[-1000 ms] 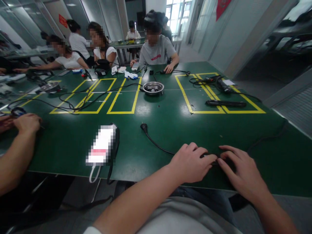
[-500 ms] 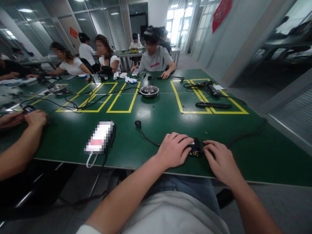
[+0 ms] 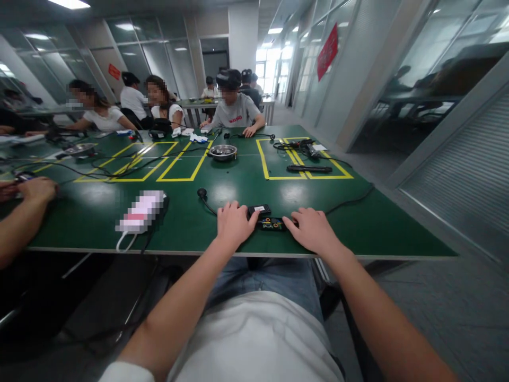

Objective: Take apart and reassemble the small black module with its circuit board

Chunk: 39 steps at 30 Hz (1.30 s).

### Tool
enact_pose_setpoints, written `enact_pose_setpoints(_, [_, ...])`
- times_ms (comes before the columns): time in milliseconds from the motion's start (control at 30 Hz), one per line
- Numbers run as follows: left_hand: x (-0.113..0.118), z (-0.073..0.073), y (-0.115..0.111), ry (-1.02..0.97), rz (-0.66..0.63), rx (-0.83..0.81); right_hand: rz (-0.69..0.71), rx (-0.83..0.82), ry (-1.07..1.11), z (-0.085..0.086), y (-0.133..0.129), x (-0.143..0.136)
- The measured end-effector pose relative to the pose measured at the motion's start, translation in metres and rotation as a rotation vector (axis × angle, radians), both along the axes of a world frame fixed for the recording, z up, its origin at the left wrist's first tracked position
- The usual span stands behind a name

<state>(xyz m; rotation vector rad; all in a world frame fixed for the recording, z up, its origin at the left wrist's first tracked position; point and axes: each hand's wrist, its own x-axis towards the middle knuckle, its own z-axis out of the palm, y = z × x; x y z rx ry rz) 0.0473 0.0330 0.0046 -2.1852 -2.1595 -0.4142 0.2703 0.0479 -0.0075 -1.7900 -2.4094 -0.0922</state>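
Note:
The lower half of an opened black power adapter [image 3: 272, 224] lies near the table's front edge, with circuit parts showing inside. Its black cover [image 3: 260, 209], bearing a white label, is just behind it. My left hand [image 3: 234, 224] is closed at the cover's left end, thumb against its edge; some of its fingers' contact is hidden. With thumb and index finger my right hand [image 3: 312, 228] grips the right end of the lower half. A black plug [image 3: 202, 194] on a short cord lies left of my left hand. Another black cord [image 3: 352, 199] runs off behind my right hand.
A metal bowl [image 3: 222, 153] stands mid-table. A black bar-shaped tool [image 3: 309, 168] and corded tools [image 3: 312, 150] lie by yellow tape outlines at the right. A phone [image 3: 143, 211] with a white cable lies left. A co-worker's hand [image 3: 40, 190] is at far left; another person [image 3: 236, 114] sits opposite.
The cover has come off the lower half to behind it, exposing more of the circuit parts. My right thumb now touches the lower half. The whole view has shifted.

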Motion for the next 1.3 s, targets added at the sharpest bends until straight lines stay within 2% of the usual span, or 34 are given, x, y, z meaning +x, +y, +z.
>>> enact_pose_setpoints(200, [-0.006, 0.006, 0.007, 0.055, -0.045, -0.111, -0.012, -0.060, 0.108, -0.001, 0.014, -0.001])
enact_pose_setpoints(500, [-0.011, 0.009, 0.014, 0.065, -0.002, -0.109, -0.056, -0.041, 0.215, -0.001, 0.017, -0.004])
enact_pose_setpoints(667, [-0.011, 0.009, 0.014, 0.070, -0.011, -0.051, -0.053, -0.005, 0.268, -0.003, 0.017, -0.002])
enact_pose_setpoints(800, [-0.013, 0.004, 0.017, 0.026, -0.014, -0.075, -0.073, -0.033, 0.264, -0.003, 0.016, -0.003])
enact_pose_setpoints(900, [-0.017, -0.003, 0.019, -0.052, -0.040, 0.044, -0.097, -0.045, 0.264, -0.003, 0.015, -0.005])
enact_pose_setpoints(967, [-0.019, -0.007, 0.021, -0.108, -0.151, 0.084, -0.104, -0.042, 0.265, -0.003, 0.015, -0.005])
enact_pose_setpoints(1033, [-0.023, -0.010, 0.025, -0.145, -0.283, 0.044, -0.097, -0.044, 0.263, -0.004, 0.015, -0.004])
enact_pose_setpoints(1067, [-0.025, -0.012, 0.027, -0.162, -0.310, 0.024, -0.088, -0.046, 0.260, -0.004, 0.015, -0.004])
enact_pose_setpoints(1233, [-0.032, -0.017, 0.033, -0.285, -0.159, 0.102, -0.053, -0.057, 0.229, -0.005, 0.014, -0.001])
enact_pose_setpoints(1300, [-0.033, -0.019, 0.029, -0.348, -0.251, 0.184, -0.048, -0.052, 0.221, -0.006, 0.013, -0.001])
